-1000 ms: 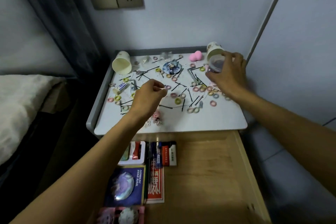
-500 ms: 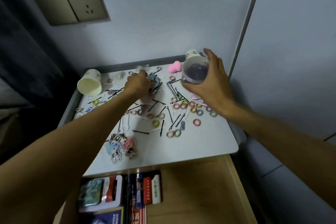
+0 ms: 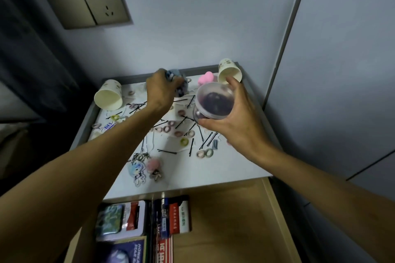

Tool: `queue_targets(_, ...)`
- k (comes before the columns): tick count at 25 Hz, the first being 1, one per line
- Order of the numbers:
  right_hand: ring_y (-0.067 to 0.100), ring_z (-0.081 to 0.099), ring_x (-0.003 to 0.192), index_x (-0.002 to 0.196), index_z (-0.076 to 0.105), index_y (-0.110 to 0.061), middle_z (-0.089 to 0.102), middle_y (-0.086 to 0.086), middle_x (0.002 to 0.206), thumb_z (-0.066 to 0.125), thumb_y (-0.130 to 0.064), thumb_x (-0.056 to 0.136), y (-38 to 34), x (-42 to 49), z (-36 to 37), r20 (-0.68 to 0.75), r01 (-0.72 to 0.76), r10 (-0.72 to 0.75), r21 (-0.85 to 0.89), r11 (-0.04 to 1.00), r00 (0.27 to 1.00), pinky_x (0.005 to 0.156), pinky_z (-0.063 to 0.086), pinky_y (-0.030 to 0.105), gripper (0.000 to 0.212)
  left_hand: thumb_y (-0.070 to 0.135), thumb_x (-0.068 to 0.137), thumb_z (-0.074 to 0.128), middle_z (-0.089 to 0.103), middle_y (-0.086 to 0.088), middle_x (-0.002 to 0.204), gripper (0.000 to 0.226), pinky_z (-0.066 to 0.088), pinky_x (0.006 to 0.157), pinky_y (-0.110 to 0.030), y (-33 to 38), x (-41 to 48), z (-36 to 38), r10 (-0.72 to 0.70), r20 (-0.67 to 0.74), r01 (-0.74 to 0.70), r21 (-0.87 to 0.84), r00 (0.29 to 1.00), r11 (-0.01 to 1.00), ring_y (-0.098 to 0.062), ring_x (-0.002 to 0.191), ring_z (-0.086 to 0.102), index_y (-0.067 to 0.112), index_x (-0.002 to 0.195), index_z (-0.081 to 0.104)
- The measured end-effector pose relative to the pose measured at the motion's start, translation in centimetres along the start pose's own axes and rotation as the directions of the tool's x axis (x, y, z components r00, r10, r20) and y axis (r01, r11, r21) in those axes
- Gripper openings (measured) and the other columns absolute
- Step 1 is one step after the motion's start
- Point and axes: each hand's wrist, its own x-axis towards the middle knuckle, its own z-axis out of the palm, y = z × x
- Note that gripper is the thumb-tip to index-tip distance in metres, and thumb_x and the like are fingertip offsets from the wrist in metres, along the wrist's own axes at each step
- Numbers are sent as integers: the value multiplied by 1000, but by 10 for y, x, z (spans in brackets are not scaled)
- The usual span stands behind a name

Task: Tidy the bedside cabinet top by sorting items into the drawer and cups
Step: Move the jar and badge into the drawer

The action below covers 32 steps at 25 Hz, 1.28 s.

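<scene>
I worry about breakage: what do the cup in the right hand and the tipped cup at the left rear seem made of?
The held cup in the right hand looks like translucent plastic: dark contents show through its wall. The tipped cup looks like matte cream paper, opaque.

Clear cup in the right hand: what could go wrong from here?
The clear cup in the right hand looks tilted, so the dark contents could spill. The left hand grips a blurred blue item; its forearm crosses above the hairpins and keychains, and might sweep them into the open drawer.
</scene>
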Motion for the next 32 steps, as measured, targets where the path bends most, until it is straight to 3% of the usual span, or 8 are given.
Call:
queue_targets(3, 5, 45, 123, 148, 26, -29, 43, -12, 139, 89, -37, 63, -21, -20, 3, 22, -13, 13, 36, 999, 1000, 103, 45, 30, 106, 23, 91, 66, 72, -5, 91, 23, 56, 68, -25, 21, -41, -42, -161, 7, 148, -437, 987, 887, -15, 79, 67, 4, 104, 65)
queue_targets(6, 3, 48, 120, 145, 31, -32, 47, -14, 134, 90, -37, 61, -45, -52, 11, 51, -62, 56, 106, 992, 997, 103, 46, 33, 103, 16, 97, 56, 75, -5, 83, 12, 59, 77, -37, 26, -105, -101, -303, 267, 388, -790, 915, 474, -20, 79, 71, 7, 97, 64)
queue_targets(8, 1, 50, 118, 143, 32, -36, 50, -17, 130, 92, -35, 58, -59, -76, 22, 85, -102, 91, 133, 986, 992, 101, 48, 33, 104, 20, 98, 52, 75, -12, 98, 21, 55, 88, -45, 20, -149, -134, -323, 433, 520, -811, 841, 267, -27, 92, 72, 6, 108, 63)
queue_targets(12, -3, 53, 114, 142, 31, -43, 52, -23, 124, 93, -28, 56, -74, -126, 57, 169, -153, 127, 153, 976, 977, 98, 49, 26, 107, 30, 100, 43, 68, -18, 119, 39, 45, 97, -56, 4, -219, -166, -274, 591, 639, -756, 759, 142, -33, 109, 66, 3, 123, 60)
queue_targets(21, 8, 64, 109, 125, 58, -31, 69, -10, 115, 70, -22, 86, -68, -168, 94, 464, -483, 294, 365, 796, 835, 91, 52, 27, 42, 25, 99, 48, 66, -20, 122, 39, 47, 94, -53, -60, -238, -187, -458, 591, 709, -693, 664, 133, -36, 117, 60, 0, 127, 59)
queue_targets(25, 20, 67, 108, 120, 62, -12, 72, 6, 112, 80, -25, 74, -43, -174, 112, 618, -747, 477, 295, 596, 625, 102, 49, 41, 51, 20, 99, 50, 64, -18, 122, 37, 48, 97, -49, -82, -222, -201, -535, 460, 657, -708, 709, 261, -38, 114, 62, -6, 125, 57)
queue_targets(29, 19, 66, 100, 102, 69, -14, 72, 4, 103, 78, -27, 77, -28, -185, 135, 618, -744, 577, 18, 668, 533, 92, 52, 36, 30, 19, 99, 52, 67, -11, 90, 15, 58, 67, -37, -97, -212, -219, -564, 327, 621, -626, 758, 472, -22, 79, 68, 9, 91, 59)
queue_targets(32, 20, 65, 100, 97, 72, -15, 74, 3, 98, 77, -29, 78, -25, -184, 161, 639, -748, 577, -4, 664, 509, 89, 50, 32, 24, 16, 97, 56, 68, -5, 76, 10, 56, 52, -28, -100, -214, -231, -504, 373, 627, -465, 779, 625, -13, 61, 67, 7, 95, 61)
